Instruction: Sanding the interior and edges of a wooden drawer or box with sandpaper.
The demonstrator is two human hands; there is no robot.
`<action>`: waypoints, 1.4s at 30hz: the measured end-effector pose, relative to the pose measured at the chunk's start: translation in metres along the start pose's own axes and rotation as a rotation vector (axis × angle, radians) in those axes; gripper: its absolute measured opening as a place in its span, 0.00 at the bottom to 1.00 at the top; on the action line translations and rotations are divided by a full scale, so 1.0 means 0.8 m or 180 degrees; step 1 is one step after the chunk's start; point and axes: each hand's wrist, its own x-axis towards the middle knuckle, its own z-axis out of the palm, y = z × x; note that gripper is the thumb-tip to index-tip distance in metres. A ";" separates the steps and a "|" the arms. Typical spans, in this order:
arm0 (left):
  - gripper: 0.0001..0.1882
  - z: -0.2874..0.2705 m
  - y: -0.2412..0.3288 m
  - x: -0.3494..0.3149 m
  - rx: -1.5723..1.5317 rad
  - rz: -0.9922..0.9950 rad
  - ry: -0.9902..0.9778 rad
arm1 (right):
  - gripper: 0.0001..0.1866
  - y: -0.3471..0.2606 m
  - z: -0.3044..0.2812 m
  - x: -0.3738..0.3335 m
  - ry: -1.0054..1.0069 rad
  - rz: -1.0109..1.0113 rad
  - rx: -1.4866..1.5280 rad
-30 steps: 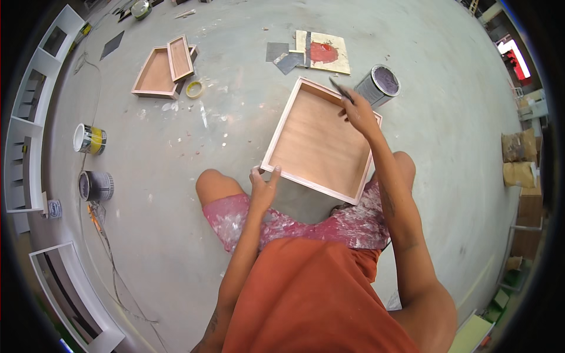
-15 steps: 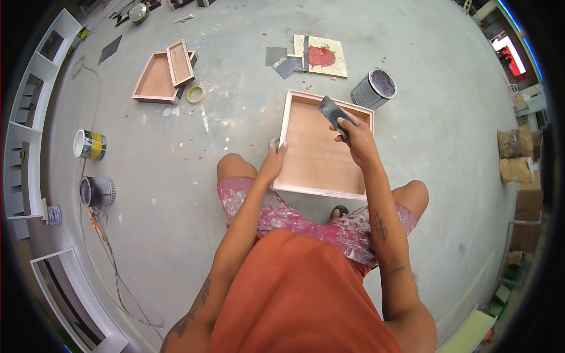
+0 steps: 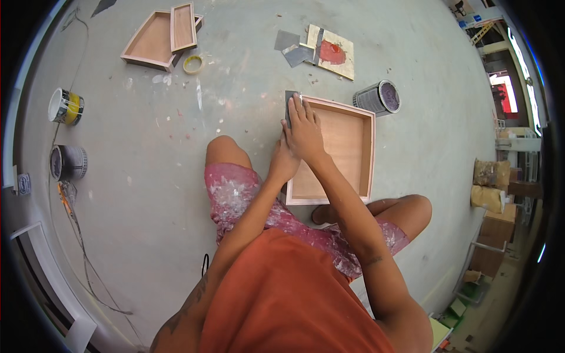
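Observation:
A shallow open wooden drawer (image 3: 341, 156) with pale pink edges rests between my legs, close to my lap. My right hand (image 3: 306, 129) presses a dark grey piece of sandpaper (image 3: 289, 105) along the drawer's left rim, fingers stretched over it near the far left corner. Just below, my left hand (image 3: 285, 160) grips the drawer's left side. The two hands touch and overlap, so part of the left fingers is hidden. Whether the sandpaper is wrapped round a block cannot be made out.
Beyond the drawer stand an open paint can (image 3: 378, 97) and a board with red paste (image 3: 334, 53), beside grey sheets (image 3: 288, 41). Two more wooden drawers (image 3: 150, 40) and a tape roll (image 3: 192, 64) lie far left. Two buckets (image 3: 66, 107) and a cable (image 3: 88, 276) are along the left.
My right hand has brought the sandpaper from above the drawer's far right part to its left rim, beside my left hand. My right leg has folded inward. The view has shifted.

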 end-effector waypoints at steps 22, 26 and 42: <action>0.40 -0.006 0.011 -0.001 0.0209 -0.0535 -0.0203 | 0.32 -0.016 0.006 -0.003 0.0012 0.0008 -0.0281; 0.43 -0.002 -0.008 -0.018 0.0700 0.0090 0.0047 | 0.32 -0.031 -0.005 -0.035 -0.0254 0.0132 -0.0295; 0.44 -0.009 0.021 -0.009 -0.0093 -0.0574 -0.0024 | 0.31 0.001 0.012 0.008 -0.0014 -0.0011 -0.0312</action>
